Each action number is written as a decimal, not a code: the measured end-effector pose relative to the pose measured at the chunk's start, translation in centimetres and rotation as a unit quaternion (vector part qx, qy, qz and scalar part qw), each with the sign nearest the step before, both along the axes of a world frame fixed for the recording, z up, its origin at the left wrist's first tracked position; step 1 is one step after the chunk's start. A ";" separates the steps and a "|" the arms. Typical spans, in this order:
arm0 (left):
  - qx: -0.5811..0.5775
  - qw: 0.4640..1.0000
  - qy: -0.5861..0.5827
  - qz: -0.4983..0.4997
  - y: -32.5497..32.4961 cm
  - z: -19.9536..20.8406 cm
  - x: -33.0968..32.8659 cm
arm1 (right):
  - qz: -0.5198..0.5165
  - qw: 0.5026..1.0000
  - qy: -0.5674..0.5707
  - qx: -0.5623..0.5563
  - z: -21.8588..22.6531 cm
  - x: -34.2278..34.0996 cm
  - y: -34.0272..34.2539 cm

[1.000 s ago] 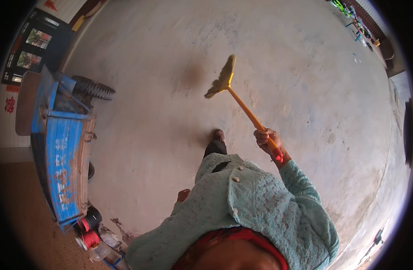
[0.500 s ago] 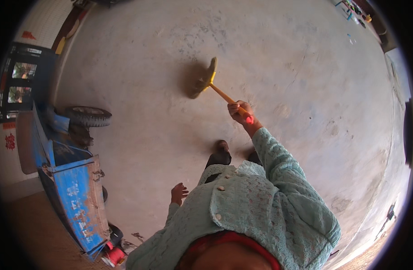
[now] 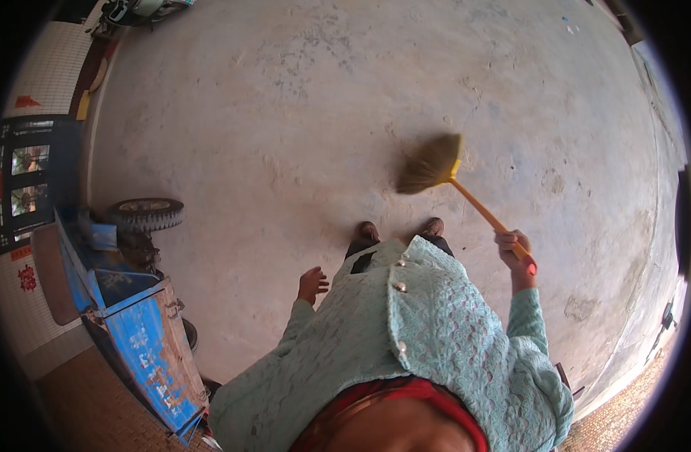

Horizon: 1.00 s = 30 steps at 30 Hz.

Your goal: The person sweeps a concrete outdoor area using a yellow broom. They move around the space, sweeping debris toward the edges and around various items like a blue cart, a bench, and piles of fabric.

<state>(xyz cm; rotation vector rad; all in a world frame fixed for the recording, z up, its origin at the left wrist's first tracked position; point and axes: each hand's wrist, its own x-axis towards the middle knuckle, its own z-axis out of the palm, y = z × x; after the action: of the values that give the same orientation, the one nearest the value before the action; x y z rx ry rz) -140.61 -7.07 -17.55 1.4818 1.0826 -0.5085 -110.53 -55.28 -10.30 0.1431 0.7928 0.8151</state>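
Observation:
My right hand (image 3: 513, 247) is wrapped round the orange handle of a broom (image 3: 431, 164), close to its red end cap. The broom's fan of brownish bristles, bound in yellow, points away to the left over the concrete floor (image 3: 285, 188), ahead of my feet. Whether the bristle tips touch the floor I cannot tell. At my left side, my left hand (image 3: 313, 285) hangs in the air with its fingers slightly curled and apart, holding nothing.
To the left stands a worn blue metal cart (image 3: 153, 354) with a treaded tyre (image 3: 145, 214) at its far end. Beyond it are a tiled wall and a dark-framed door (image 3: 30, 181). A motorbike (image 3: 138, 10) is partly visible at the far left.
My right hand has swung the broom to the right and nearer my body, and its bristles now show broadside. My left hand still hangs at my side, and the view has shifted slightly.

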 end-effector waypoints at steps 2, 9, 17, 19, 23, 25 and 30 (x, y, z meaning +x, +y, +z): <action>-0.039 0.998 0.014 0.057 -0.1 0.9 3.0 | 0.010 0.995 -0.006 -0.096 2.3 0.2 -1.7; -0.068 0.992 0.038 0.098 -0.6 0.8 4.5 | 0.029 0.959 -0.097 -0.263 5.8 -0.2 -1.0; -0.019 0.999 0.046 -0.002 -1.5 0.7 0.8 | -0.018 0.969 -0.197 -0.151 8.4 -0.1 5.6; -0.036 0.998 0.038 0.021 -1.5 0.8 -0.2 | -0.032 0.981 -0.180 -0.069 8.1 1.3 7.7; -0.012 0.999 0.045 0.011 -1.7 1.9 0.1 | 0.010 0.981 -0.190 0.045 2.9 5.6 11.2; 0.005 0.999 0.042 0.011 -1.6 2.1 0.0 | 0.039 0.980 -0.163 0.105 -0.1 7.9 13.6; 0.004 0.999 0.041 0.036 -1.0 -0.2 -1.8 | 0.054 0.990 -0.063 0.117 -5.1 11.9 17.0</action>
<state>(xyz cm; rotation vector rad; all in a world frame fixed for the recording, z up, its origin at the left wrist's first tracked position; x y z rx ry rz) -142.41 -8.05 -17.72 1.4340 1.1978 -0.5187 -98.67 -38.27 -15.41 0.2562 0.5888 1.0089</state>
